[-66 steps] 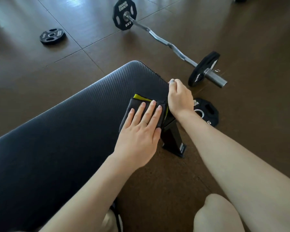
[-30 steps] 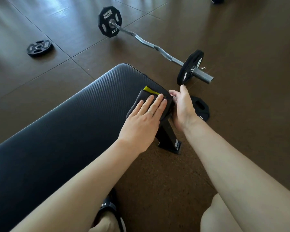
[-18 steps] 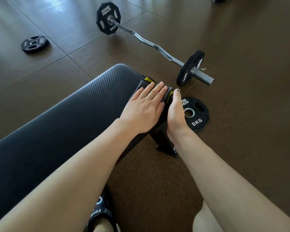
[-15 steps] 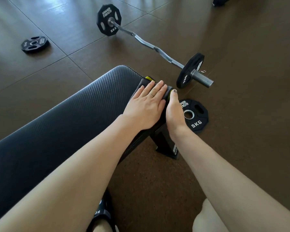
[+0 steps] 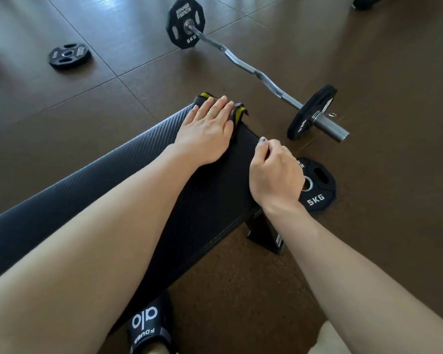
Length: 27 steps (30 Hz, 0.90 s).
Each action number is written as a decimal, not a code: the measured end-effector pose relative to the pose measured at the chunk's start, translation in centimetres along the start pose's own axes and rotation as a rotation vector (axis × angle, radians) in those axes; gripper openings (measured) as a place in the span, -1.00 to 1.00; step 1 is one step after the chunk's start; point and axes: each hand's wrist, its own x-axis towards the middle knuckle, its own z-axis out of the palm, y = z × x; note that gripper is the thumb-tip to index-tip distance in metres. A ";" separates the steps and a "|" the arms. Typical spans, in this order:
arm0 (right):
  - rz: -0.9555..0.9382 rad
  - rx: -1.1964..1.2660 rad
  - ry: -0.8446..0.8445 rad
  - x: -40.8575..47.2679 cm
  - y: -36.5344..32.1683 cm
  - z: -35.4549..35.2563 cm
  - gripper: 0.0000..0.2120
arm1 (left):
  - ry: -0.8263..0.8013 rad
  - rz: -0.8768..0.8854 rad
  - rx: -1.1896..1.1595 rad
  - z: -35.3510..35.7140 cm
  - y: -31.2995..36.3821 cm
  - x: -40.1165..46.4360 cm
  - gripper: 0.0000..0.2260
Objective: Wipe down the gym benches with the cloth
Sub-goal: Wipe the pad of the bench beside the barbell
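Note:
A black padded gym bench [image 5: 92,180] runs from the lower left to the centre. My left hand [image 5: 207,129] lies flat on a dark cloth with yellow trim [image 5: 238,113] at the bench's far end, pressing it onto the pad. Most of the cloth is hidden under the palm; its edges show past the fingertips and beside the little finger. My right hand [image 5: 274,175] rests on the bench's near right edge with its fingers curled, apart from the cloth. I cannot tell whether it grips the edge.
A curl bar [image 5: 251,67] with 5 kg plates lies on the brown floor beyond the bench. A loose plate [image 5: 315,187] lies by the bench foot [image 5: 266,233], another plate [image 5: 68,55] at far left. A black slide sandal [image 5: 149,325] shows at the bottom.
My left hand has slid the cloth away from me to the far end of the bench. My right hand has left the cloth's side and curled on the bench's near edge.

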 end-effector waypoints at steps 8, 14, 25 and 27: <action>-0.051 -0.314 -0.248 1.1 -2.3 -1.4 -0.45 | -0.031 0.099 0.003 0.8 0.1 -10.5 -0.48; -0.089 -0.388 -0.115 0.7 -3.4 0.5 -0.48 | 0.019 0.047 0.014 0.3 -3.1 -3.5 -0.50; -0.072 -0.323 -0.109 0.6 -3.1 0.1 -0.45 | 0.024 -0.205 -0.046 -1.6 -8.4 -4.8 -0.51; -0.081 -0.331 -0.113 0.5 -3.3 0.0 -0.45 | 0.040 -0.248 -0.031 -1.4 -8.7 -7.0 -0.51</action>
